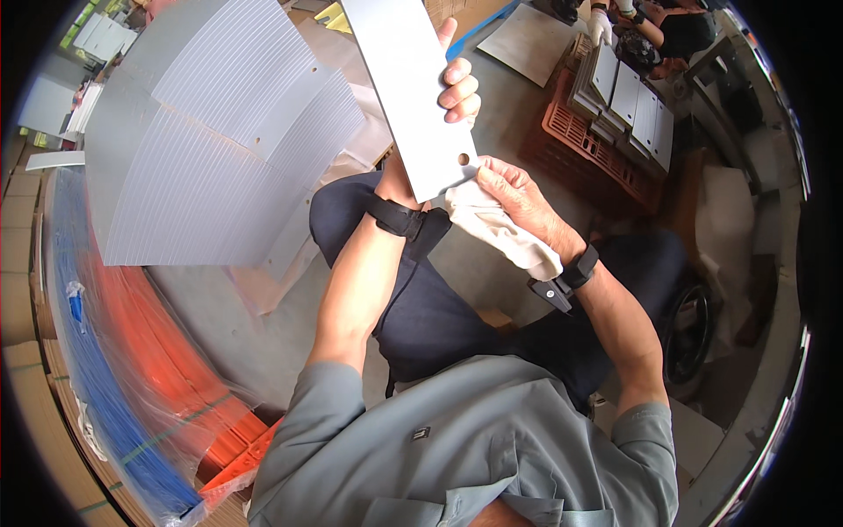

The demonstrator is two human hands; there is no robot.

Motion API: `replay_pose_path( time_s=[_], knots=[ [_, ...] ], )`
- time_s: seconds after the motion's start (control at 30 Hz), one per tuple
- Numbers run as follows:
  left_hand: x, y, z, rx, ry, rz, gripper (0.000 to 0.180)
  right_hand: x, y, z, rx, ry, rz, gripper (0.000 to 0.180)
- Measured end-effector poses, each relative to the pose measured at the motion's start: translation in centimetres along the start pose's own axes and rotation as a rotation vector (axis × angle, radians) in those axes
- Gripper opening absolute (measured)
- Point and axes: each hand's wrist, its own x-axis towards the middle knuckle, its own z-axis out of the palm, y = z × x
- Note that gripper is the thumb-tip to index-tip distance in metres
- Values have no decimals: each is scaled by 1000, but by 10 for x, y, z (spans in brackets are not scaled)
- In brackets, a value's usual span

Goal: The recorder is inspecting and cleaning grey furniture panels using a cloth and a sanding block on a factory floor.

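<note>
Nearest the camera, a grey-green shirt (465,430) is being worn, its collar being cut off by the lower edge. Above it, a long white panel (408,105) is being held up in front of the body at a slant, its far end being cropped by the upper edge. By the left hand (459,90) the panel is being gripped from behind: the palm is being hidden, and only the thumb and curled fingertips are being shown past the right edge. By the right hand (520,195) an off-white cloth (505,233) is being gripped at the panel's lower right corner; how the fingers are being placed under the cloth cannot be told. Just beside the thumb, a round hole (464,159) is being shown in the panel. A black strap (397,218) is being worn on the left wrist, and a black band (580,266) on the right.

Below the hands, dark trousers (439,307) are being partly covered by the forearms. To the left, broad ribbed panels (219,149) are being overlapped, so that their number is being obscured. Beyond them, a blue bundle (97,351) and orange pieces (167,329) are being blurred by clear plastic wrap (209,373). To the upper right, smaller panels (625,105) are being held in an orange crate (562,132); behind it, a co-worker's white-gloved hand (601,28) is being shown, the body being largely cut off.
</note>
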Motion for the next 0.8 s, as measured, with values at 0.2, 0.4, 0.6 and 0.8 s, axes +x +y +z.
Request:
replay_pose_path(
  time_s=[0.2,0.4,0.6,0.8],
  knots=[
    [-12,6,-5,-40,-71,106,62,4,-10,28,-75,116,-46,24],
    [-8,5,19,-24,279,102,84,11,-48,1,-188,205,9,26],
    [22,29,2,180,454,163,79,35,-122,-57,-992,105,6,39],
    [70,45,-15,494,811,183,74,165,-143,-172,-1379,143,-158,30]
  ],
)
